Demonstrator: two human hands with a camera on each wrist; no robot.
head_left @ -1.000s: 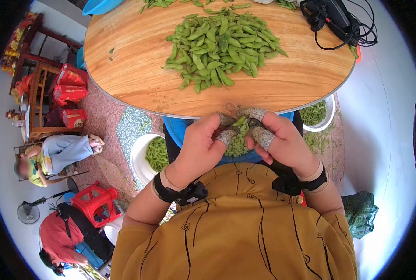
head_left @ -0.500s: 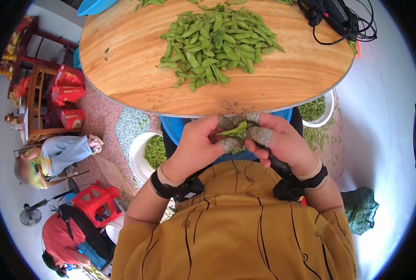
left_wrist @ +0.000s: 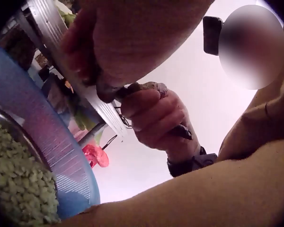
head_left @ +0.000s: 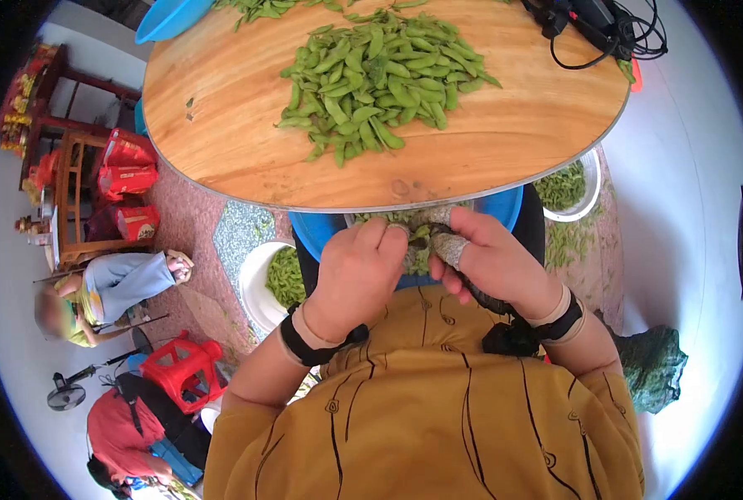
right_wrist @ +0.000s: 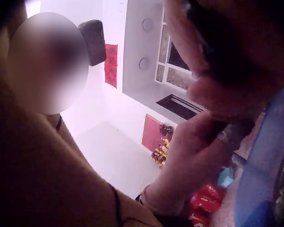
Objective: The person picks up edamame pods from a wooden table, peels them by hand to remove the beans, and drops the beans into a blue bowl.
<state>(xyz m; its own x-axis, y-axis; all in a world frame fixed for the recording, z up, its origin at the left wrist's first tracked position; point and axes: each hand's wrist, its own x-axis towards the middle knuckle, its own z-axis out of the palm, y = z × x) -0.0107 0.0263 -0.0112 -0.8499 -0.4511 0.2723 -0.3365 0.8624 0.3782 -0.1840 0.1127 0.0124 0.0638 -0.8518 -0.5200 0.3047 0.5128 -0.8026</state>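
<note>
Both hands meet over a blue basin point(head_left: 321, 229) on my lap, just under the table edge. My left hand point(head_left: 363, 271) and right hand point(head_left: 481, 258) wear grey finger covers and pinch one green edamame pod point(head_left: 422, 234) between them; most of it is hidden by the fingers. Shelled beans point(head_left: 421, 260) lie in the basin below. In the left wrist view the right hand point(left_wrist: 156, 118) curls beside the left hand point(left_wrist: 132, 38), above the basin point(left_wrist: 47, 156) and its beans point(left_wrist: 14, 184). The right wrist view shows the left hand point(right_wrist: 199, 156) close by.
A big heap of pods point(head_left: 371, 79) lies on the round wooden table point(head_left: 221, 125). A black device with cables point(head_left: 605, 25) sits at its far right. A white bowl point(head_left: 255, 292) and a metal bowl point(head_left: 587, 196) of pods stand on the floor. Other people and a red stool point(head_left: 180, 367) are at left.
The hands have drawn together and slightly toward the table edge. The pod, in plain sight between the fingers half a second ago, is now mostly covered by them.
</note>
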